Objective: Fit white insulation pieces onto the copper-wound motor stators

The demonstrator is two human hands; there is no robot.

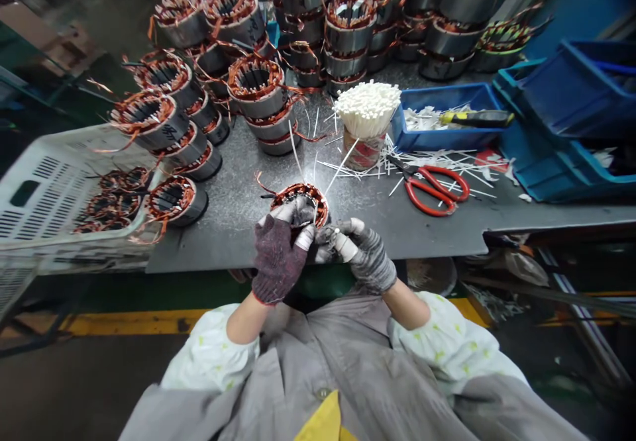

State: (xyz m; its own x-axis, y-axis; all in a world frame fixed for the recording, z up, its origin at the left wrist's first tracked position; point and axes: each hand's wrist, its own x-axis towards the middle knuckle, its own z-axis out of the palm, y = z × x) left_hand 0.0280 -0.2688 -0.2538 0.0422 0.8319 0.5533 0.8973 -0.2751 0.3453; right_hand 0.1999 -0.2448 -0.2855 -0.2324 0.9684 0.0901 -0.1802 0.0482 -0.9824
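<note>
At the table's front edge stands a motor stator [287, 193] with copper windings on its rim. My left hand [281, 252], in a dark purple knit glove, is closed round its near side, fingers reaching into the bore. White cable ties [342, 168] are threaded at the stator's rim, their ends sticking up. My right hand [365, 252], in a grey glove with white tape on the fingers, is pinched at the stator's right side. A small white cable tie end [338, 231] shows at its fingertips. The gloves hide the stator's near wall.
Stacked stators [256, 90] line the back and left. A can [365, 151] holds upright white ties; loose ones lie around it. Red-handled scissors [437, 189] lie at right. A blue tray [447, 140] carries a yellow-black knife [477, 118]. A white crate [40, 183] stands left, teal bins [551, 169] right.
</note>
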